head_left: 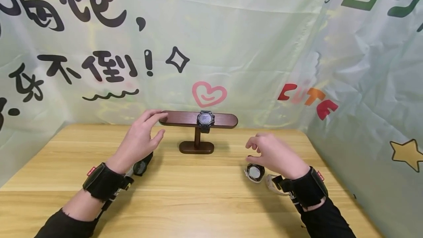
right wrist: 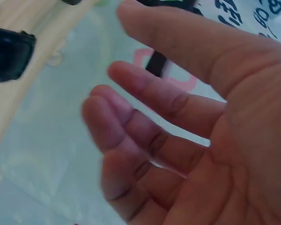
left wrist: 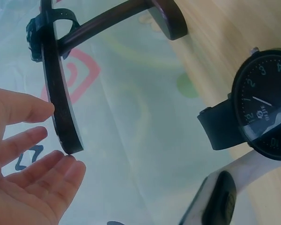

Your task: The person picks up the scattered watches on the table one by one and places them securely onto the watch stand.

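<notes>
A dark brown watch stand (head_left: pixel 197 147) with a horizontal bar bears a black sports watch (head_left: pixel 205 119) near its middle. My left hand (head_left: pixel 138 135) reaches to the bar's left end, its fingertips at that end and the thumb apart below; whether they touch it I cannot tell. Under that forearm lies a black-dialled watch (left wrist: pixel 264 105) with a black strap piece, partly hidden in the head view. My right hand (head_left: pixel 272 153) hovers with loosely bent fingers, holding nothing. Just below it lies a watch with a black bezel and white face (head_left: pixel 255 172); its pale strap (head_left: pixel 274 186) is partly hidden.
The wooden tabletop (head_left: pixel 195 201) extends to a printed cloth backdrop (head_left: pixel 251 47) behind the stand and along the right side. Black bands (head_left: pixel 104 182) with small camera mounts wrap both wrists. A pale, dark-tipped piece (left wrist: pixel 206 199) lies close to the left wrist camera.
</notes>
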The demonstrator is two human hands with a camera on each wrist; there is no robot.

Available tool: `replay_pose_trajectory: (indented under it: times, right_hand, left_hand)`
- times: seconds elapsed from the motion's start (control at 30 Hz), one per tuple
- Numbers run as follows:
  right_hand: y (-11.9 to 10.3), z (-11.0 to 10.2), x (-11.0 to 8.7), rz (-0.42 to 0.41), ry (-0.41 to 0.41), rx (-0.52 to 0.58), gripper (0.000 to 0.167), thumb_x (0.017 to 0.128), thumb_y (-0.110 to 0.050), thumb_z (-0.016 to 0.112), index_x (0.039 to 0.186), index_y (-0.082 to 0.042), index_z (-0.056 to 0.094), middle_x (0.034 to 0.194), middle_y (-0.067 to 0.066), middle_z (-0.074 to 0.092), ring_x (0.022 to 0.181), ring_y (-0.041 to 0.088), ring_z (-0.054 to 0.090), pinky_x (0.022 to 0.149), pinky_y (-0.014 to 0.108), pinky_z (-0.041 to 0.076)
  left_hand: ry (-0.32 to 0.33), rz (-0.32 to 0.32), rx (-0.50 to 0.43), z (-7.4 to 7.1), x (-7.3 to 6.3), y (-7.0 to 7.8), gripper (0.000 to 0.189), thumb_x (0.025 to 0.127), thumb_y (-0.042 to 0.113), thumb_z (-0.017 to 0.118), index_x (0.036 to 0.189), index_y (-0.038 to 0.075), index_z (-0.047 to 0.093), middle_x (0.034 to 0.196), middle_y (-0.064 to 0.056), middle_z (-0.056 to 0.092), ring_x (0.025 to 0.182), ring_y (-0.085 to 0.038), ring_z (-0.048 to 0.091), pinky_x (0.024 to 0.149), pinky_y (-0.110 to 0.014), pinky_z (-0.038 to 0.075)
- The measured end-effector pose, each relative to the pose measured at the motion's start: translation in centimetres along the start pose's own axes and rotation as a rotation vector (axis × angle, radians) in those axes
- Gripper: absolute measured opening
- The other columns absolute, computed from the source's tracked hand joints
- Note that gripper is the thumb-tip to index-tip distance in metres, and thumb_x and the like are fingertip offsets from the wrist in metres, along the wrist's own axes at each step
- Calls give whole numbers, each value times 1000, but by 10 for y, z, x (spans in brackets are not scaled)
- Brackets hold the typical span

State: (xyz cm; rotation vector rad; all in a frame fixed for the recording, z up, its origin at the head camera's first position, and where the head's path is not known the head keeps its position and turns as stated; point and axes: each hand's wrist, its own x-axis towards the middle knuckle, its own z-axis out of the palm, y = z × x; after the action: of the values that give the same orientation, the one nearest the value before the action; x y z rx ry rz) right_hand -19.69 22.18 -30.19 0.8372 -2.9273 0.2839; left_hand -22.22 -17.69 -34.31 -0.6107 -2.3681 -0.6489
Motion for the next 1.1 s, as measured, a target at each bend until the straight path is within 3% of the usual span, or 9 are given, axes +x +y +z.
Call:
replay_pose_trajectory:
  times: [0.13, 0.2, 0.3, 0.43, 0.73, 1.1]
  right_hand:
    - [-1, 10, -1, 26, -45, -43, 28, 88, -26, 90, 108, -10, 78, 98, 2, 71, 84, 12, 62, 75, 31, 55]
    - [-1, 14, 0, 28, -65, -38, 23, 87, -23, 91, 99, -11, 76, 90, 0, 67, 77, 10, 56, 69, 28, 50]
    - [1, 18, 2, 22, -83, -21, 25, 86, -15, 91, 81, -12, 66, 75, -5, 48, 68, 9, 41, 63, 25, 36]
    - [4, 21, 4, 18, -87, -6, 42, 84, -4, 89, 70, -14, 51, 74, -5, 28, 67, 10, 28, 62, 27, 24]
    - [12, 27, 4, -1, -42, -31, 59, 78, 15, 71, 69, -21, 25, 77, -6, 12, 69, 11, 13, 65, 28, 12]
    - [16, 23, 4, -15, -3, -24, 60, 83, 15, 66, 69, -22, 21, 77, -7, 10, 70, 10, 11, 65, 27, 11]
  left_hand:
    - [8, 23, -1, -1, -1, 4, 48, 95, 3, 77, 142, 1, 65, 145, -21, 60, 125, -41, 65, 98, -56, 62]
    - [10, 29, 0, -2, -1, 6, 49, 95, 3, 77, 143, 1, 65, 145, -21, 60, 125, -41, 65, 98, -56, 61]
    - [2, 28, -2, -2, -1, 9, 50, 96, 4, 77, 144, 3, 64, 147, -20, 59, 126, -41, 65, 100, -57, 61]
    - [-14, 26, 0, -4, -1, 13, 50, 97, 5, 76, 145, 4, 63, 148, -19, 59, 126, -40, 65, 100, -57, 61]
    - [-20, 49, 10, -4, -2, 21, 52, 95, 5, 78, 146, 4, 63, 146, -20, 60, 123, -41, 68, 97, -56, 62]
    - [-20, 56, 12, -2, -3, 20, 53, 95, 6, 78, 145, 5, 63, 146, -18, 60, 121, -39, 69, 95, -55, 63]
